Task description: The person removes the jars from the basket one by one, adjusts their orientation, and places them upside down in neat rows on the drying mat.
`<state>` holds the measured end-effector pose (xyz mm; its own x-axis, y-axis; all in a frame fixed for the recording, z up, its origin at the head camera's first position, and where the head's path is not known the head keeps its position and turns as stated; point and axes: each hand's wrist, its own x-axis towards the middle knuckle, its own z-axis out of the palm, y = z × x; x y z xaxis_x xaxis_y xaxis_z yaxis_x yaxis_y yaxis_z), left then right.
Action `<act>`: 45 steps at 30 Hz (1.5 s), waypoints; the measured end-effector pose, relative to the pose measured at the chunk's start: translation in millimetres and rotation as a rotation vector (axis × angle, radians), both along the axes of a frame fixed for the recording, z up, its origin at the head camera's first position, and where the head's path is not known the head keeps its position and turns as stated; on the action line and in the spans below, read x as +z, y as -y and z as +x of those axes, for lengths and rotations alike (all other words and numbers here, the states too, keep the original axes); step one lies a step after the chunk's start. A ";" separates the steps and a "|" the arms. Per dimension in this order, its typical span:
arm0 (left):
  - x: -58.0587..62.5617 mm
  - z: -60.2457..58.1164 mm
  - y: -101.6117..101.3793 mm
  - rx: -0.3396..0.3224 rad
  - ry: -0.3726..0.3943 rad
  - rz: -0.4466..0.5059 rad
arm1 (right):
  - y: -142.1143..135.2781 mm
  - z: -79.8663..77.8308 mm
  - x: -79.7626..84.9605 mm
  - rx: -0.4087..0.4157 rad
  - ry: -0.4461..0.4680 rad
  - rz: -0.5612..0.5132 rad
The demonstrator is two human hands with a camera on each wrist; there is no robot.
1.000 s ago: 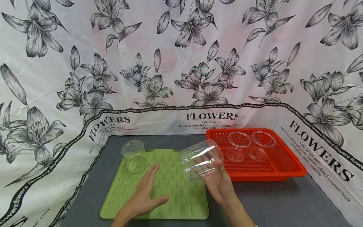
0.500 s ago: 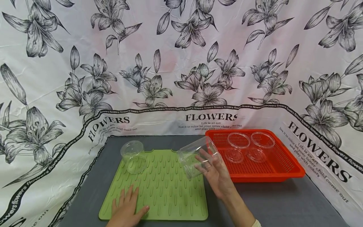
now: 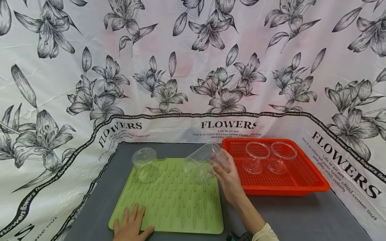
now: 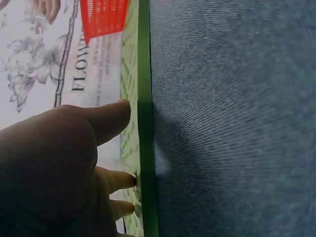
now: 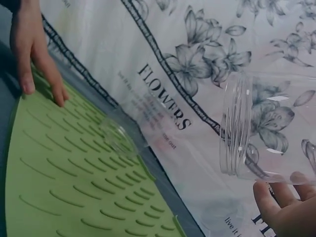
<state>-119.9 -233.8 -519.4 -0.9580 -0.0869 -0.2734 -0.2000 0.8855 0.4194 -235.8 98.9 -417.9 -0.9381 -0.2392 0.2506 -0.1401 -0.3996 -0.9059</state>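
Observation:
A clear plastic jar [image 3: 196, 164] is held above the right back part of the green ribbed mat [image 3: 181, 211]. My right hand [image 3: 227, 177] grips it from the right; the jar lies tilted, its left end lower. In the right wrist view, the jar's ridged neck [image 5: 234, 126] points left and my fingers [image 5: 281, 197] touch its side from below. My left hand [image 3: 131, 224] rests with spread fingers on the mat's front left corner. The left wrist view shows its thumb [image 4: 111, 118] beside the mat's edge. Another clear jar [image 3: 146, 165] stands at the mat's back left.
A red plastic basket [image 3: 289, 191] stands to the right of the mat. Inside it are two clear jars, the left one [image 3: 257, 150] close beside the right one [image 3: 283, 150]. Flower-printed cloth [image 3: 169, 130] rises behind the grey table [image 3: 295, 217].
My left hand has moved from above the mat's middle down to its front left corner. My right hand has turned, and the jar's tilt has changed with it.

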 end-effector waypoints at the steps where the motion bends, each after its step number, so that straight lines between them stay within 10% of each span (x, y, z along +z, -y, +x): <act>1: 0.1 -0.1 -0.1 0.000 0.001 0.001 | 2.1 -1.5 -0.1 -0.015 0.005 0.019; 31: -12.0 2.5 4.1 0.024 0.003 -0.070 | 76.2 -37.3 -20.1 -0.177 -0.116 0.611; 45: -12.3 3.6 6.0 0.023 -0.011 -0.055 | 91.2 -49.5 -27.5 -0.203 -0.108 0.722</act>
<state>-116.4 -239.8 -531.6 -0.9584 -0.1237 -0.2572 -0.2164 0.9025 0.3724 -285.2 7.7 -445.4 -0.9603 -0.2039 0.1904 -0.2507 0.3312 -0.9096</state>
